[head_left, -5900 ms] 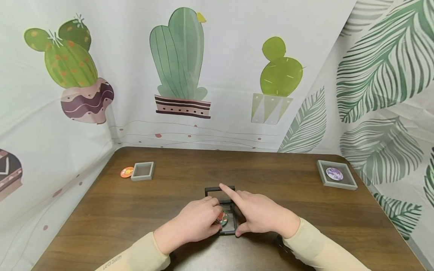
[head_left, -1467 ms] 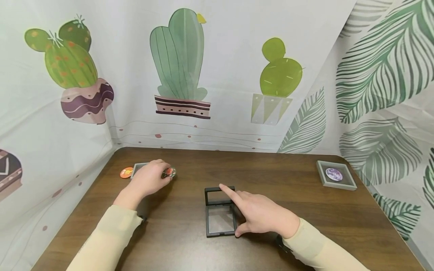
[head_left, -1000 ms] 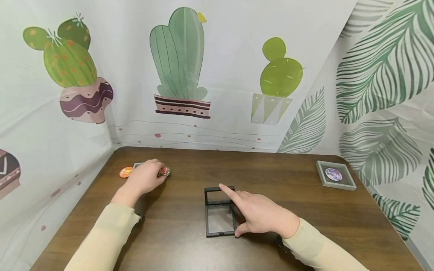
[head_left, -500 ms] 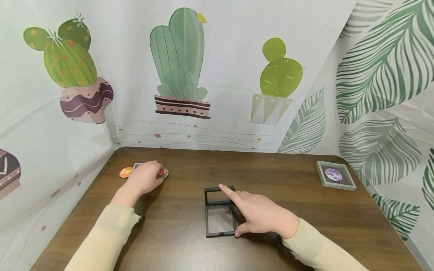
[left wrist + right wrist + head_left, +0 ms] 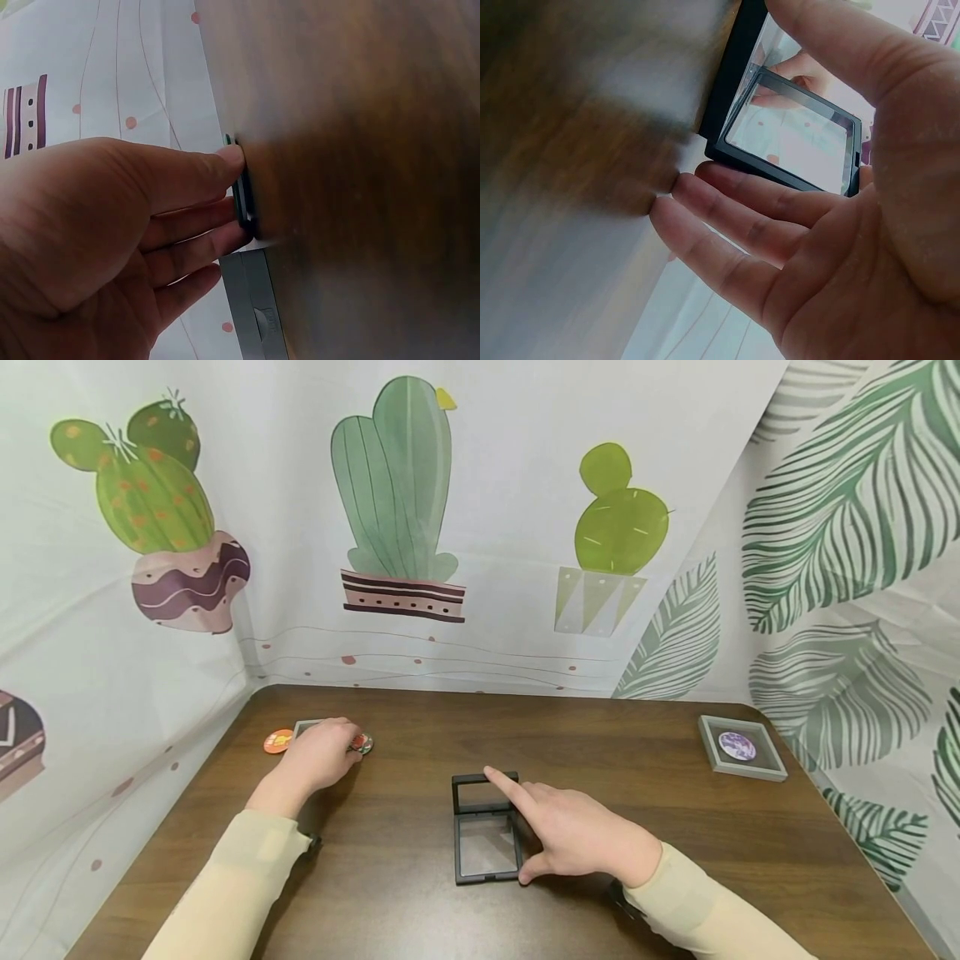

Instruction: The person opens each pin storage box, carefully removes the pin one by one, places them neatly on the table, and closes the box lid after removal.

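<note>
At the far left of the table, my left hand (image 5: 318, 754) pinches a round red and green badge (image 5: 363, 743) between thumb and fingers. In the left wrist view the badge (image 5: 240, 191) is edge-on, low against the tabletop, beside a grey frame (image 5: 256, 300). My right hand (image 5: 573, 831) rests at a black hinged display case (image 5: 487, 847) in the middle. Its index finger lies along the raised lid and its thumb touches the front right corner. The other fingers are stretched out in the right wrist view, beside the case (image 5: 780, 135). Clear film fills the case.
An orange badge (image 5: 278, 742) lies left of the small grey frame (image 5: 303, 724), which my left hand mostly covers. At the back right a larger grey frame (image 5: 738, 771) holds a purple badge (image 5: 737, 746). Printed cloth (image 5: 510, 652) hangs behind the table.
My left hand has carried the red and green badge from the black case to the far left and lowered it beside the grey frame. My right hand has stayed at the case.
</note>
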Demonstrator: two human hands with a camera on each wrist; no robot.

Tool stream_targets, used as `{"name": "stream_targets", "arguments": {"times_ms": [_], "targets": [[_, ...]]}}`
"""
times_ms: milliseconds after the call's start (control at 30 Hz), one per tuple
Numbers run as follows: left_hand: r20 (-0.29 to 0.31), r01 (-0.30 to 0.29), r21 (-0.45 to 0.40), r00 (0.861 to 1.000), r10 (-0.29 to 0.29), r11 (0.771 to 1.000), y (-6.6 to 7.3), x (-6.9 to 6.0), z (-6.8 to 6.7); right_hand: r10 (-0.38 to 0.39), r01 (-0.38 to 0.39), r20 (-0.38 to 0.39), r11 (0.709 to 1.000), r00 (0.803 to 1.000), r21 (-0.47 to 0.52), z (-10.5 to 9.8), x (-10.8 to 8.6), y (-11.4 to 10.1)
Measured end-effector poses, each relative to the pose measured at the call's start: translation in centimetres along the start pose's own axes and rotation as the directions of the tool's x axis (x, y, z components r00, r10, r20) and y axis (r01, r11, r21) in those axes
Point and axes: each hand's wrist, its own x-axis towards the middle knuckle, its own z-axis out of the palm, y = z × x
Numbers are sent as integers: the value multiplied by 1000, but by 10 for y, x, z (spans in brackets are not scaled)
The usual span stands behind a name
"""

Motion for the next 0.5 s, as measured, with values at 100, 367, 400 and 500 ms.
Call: {"name": "stream_targets", "arguments": {"times_ms": [100,367,400,500], "targets": [[2,-2,8,1000,2,1000,1,-1,-1,-1,1,1,1000,1000,5,0,0,0],[7,-1,17,1000,1,1000,1,0,0,-4,4,-2,1000,1000,9,0,0,1],[7,-2,16,1000,2,1000,1,0,0,-4,4,-3,1000,1000,9,0,0,1],[3,-4,13,1000,4,1000,1,0,0,-6,6,-5,1000,1000,10,1,0,1]]}}
